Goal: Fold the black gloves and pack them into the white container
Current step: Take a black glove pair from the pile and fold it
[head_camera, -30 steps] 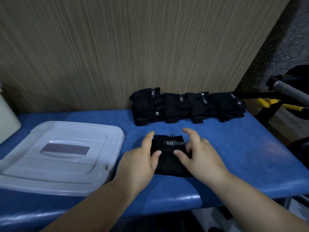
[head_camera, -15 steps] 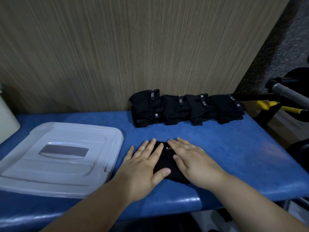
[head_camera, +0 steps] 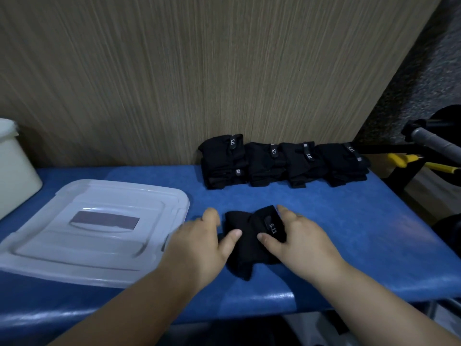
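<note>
Observed: both hands are on one glove at the near middle of the desk.

Left hand: thumb on top of the bundle, fingers curled round its left far edge. It is grasping the glove. Right hand: thumb on top beside the "5.11" tab, fingers curled over the right far edge, also grasping. The two-sided hold looks meant to keep the fold from springing open. I judge this to be the end of the folding step or the start of a lift.

Four folded stacks stand in a row against the wall, touching one another and well apart from the hands. I take them as finished work parked clear of the folding spot.

The lid lies flat on the desk just left of the left hand. The container is at the far left edge and only partly in view, so I cannot tell its contents.

Assessment: nothing visibly packed. Risk: the bundle's near corner pokes out and could unfold in transit.
</note>
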A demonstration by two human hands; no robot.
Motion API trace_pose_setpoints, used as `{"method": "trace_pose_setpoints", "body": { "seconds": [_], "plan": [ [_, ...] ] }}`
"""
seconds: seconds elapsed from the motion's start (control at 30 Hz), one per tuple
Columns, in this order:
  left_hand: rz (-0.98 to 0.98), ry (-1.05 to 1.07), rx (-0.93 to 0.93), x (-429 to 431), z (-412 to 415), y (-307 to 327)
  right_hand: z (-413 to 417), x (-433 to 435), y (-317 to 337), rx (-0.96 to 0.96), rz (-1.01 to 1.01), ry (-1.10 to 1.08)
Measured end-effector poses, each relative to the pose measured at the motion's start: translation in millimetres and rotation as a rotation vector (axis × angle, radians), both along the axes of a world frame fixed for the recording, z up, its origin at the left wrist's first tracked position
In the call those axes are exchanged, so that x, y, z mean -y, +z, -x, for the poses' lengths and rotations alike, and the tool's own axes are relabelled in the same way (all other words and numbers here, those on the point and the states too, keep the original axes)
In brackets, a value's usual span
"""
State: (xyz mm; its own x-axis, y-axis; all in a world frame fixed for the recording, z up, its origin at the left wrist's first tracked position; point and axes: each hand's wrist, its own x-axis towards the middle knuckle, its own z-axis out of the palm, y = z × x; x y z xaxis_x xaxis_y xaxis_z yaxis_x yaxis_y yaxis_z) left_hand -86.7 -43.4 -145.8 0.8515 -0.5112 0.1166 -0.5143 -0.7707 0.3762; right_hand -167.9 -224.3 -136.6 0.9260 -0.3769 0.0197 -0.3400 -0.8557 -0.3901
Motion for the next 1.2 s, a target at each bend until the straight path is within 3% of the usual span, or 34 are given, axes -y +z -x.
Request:
{"method": "trace_pose_setpoints", "body": {
  "seconds": [0.17,0.37,0.5,0.57,0.67,0.77,0.93,1.07,1.2],
  "plan": [
    [0.028,0.014,-0.274,5,7,6,4,-10,1,0.011,-0.155,-0.052],
    [0.350,0.056,-0.553,12,-1,6,5,-4,-1,0.046,-0.359,-0.086],
    [0.704,0.071,-0.794,22,-1,3,3,0,0,0.178,-0.557,-0.120],
    [0.808,0.079,-0.844,29,-1,5,1,2,3,0.249,-0.792,-0.180],
    [0.904,0.059,-0.909,41,2,15,-2,4,13,0.251,-1.357,-0.201],
    [0.968,0.052,-0.964,54,-1,23,-6,8,23,0.237,-1.647,-0.152],
    [1.048,0.107,-0.963,76,-18,33,-19,14,32,0.382,-1.716,-0.246],
    [1.030,0.105,-0.953,90,-34,45,-37,21,44,0.472,-1.645,-0.304],
    [0.967,0.108,-0.740,108,-52,59,-62,37,62,0.553,-1.499,-0.323]
  ]
}}
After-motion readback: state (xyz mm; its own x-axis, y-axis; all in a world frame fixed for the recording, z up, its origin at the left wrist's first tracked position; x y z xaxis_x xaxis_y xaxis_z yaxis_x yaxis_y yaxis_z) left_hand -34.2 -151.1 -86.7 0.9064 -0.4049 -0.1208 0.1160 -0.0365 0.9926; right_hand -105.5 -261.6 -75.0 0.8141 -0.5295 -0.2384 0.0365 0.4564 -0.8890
